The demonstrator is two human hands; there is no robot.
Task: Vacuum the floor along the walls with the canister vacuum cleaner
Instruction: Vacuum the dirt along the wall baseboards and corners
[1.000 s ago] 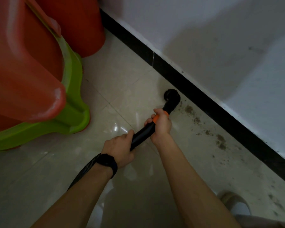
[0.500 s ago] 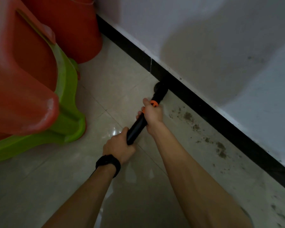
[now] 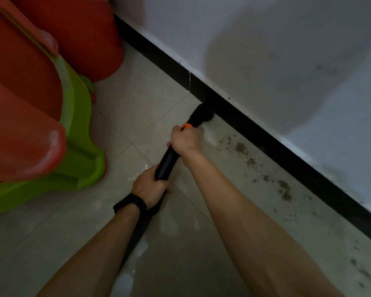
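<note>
Fingers (image 3: 175, 133) of left hand (image 3: 147, 187) and right hand (image 3: 185, 140) wrap the wand (image 3: 167, 161); nozzle (image 3: 201, 115) has reached the skirting (image 3: 266, 140) mid-frame, bypassing dirt (image 3: 240, 146).

Black vacuum wand (image 3: 166, 162) in left hand (image 3: 150, 186) and right hand (image 3: 185, 140), nozzle (image 3: 201, 114) against baseboard (image 3: 287, 151).

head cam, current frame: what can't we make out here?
1. The canister, head view: not in frame; the hose vanishes behind the left forearm.
2. Mouth of the nozzle: black against the black skirting, dim; floor contact unclear.
3. Fingertips of left hand and right hand gripping the wand: hidden by the hands' backs.
4. The red and green plastic furniture: cut off by left edge.
</note>
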